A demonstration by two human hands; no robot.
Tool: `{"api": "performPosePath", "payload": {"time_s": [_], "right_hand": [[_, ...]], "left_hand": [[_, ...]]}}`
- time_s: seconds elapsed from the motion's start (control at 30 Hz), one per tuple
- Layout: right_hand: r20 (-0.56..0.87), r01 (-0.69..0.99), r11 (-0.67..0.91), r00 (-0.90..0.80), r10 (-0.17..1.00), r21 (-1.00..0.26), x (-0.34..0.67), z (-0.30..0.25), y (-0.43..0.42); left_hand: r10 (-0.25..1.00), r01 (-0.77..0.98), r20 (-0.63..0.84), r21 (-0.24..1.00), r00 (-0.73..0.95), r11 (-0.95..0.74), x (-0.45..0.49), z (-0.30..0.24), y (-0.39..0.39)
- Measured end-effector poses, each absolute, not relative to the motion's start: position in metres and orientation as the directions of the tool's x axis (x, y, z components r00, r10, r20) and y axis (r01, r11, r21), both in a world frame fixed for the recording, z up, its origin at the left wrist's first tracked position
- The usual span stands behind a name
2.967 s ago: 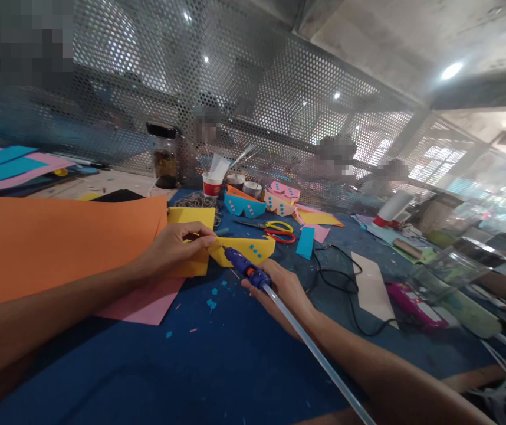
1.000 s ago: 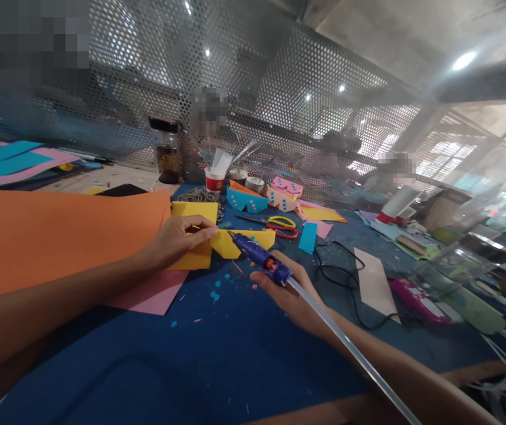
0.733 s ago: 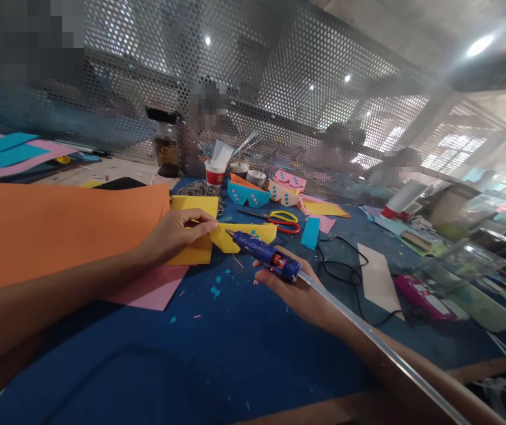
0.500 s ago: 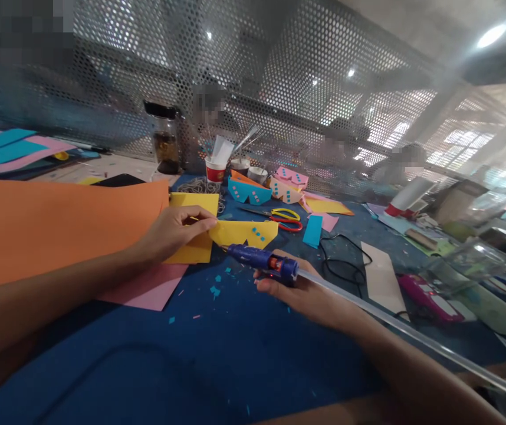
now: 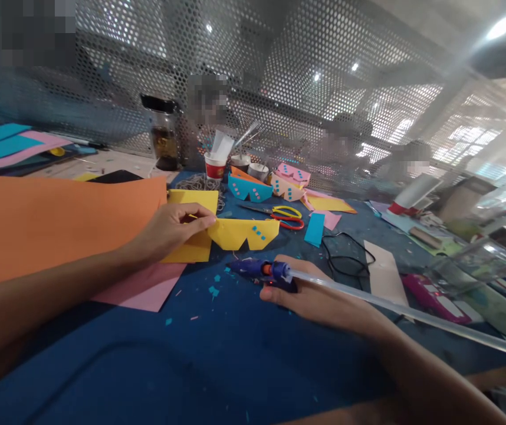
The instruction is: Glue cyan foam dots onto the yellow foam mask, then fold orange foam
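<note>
- The left hand (image 5: 184, 227) has its thumb and forefinger pinched together on the near-left corner of a yellow paper mask (image 5: 235, 232); the mask stretches rightward from those fingertips, with three blue squares (image 5: 259, 233) on its right half.
- The right hand (image 5: 310, 292) has its fingers curled around a blue glue gun (image 5: 253, 269), closed on the grip; how tightly, I cannot tell.
- The gun's nozzle points left from the right fingers, just below the mask and apart from it; a clear glue stick (image 5: 368, 297) runs out rightward behind them.
- Under and beside the left fingers lies a yellow sheet (image 5: 194, 200), with an orange sheet (image 5: 58, 221) to their left and a pink sheet (image 5: 147, 289) nearer the person.
- Blue scraps (image 5: 213, 291) lie between the two hands, left of the right fingers.
- Beyond the right fingers are scissors (image 5: 286, 223), a blue strip (image 5: 314, 230) and, farther off, a blue mask (image 5: 249, 190).
- Right of the right fingers, a black cord (image 5: 345, 273) loops near a pale card (image 5: 383, 271).
</note>
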State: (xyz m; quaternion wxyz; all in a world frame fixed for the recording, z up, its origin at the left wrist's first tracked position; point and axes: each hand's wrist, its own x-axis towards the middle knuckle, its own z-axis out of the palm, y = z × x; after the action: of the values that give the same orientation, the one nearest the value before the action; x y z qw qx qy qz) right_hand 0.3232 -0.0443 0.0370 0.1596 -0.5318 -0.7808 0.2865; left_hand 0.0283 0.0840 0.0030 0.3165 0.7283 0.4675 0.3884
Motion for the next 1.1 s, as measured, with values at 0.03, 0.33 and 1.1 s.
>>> {"api": "performPosePath", "payload": {"time_s": [0.03,0.33,1.1], "right_hand": [[-0.049,0.742,0.275,-0.383,0.923,-0.611,0.3236,0.0368,-0.0443],[-0.015,0.736,0.327,-0.416,0.909,-0.593,0.3281,0.033,-0.0422],[-0.005,0.743,0.325,-0.404,0.915,-0.585,0.3264,0.0334,-0.0424]], "left_hand": [[0.925,0.434,0.273,0.823,0.262,-0.366,0.0282,0.003,0.0841],[0.922,0.422,0.263,0.829,0.284,-0.366,0.0287,0.0045,0.081],[0.919,0.426,0.279,0.821,0.279,-0.379,0.0287,0.0039,0.0832]]}}
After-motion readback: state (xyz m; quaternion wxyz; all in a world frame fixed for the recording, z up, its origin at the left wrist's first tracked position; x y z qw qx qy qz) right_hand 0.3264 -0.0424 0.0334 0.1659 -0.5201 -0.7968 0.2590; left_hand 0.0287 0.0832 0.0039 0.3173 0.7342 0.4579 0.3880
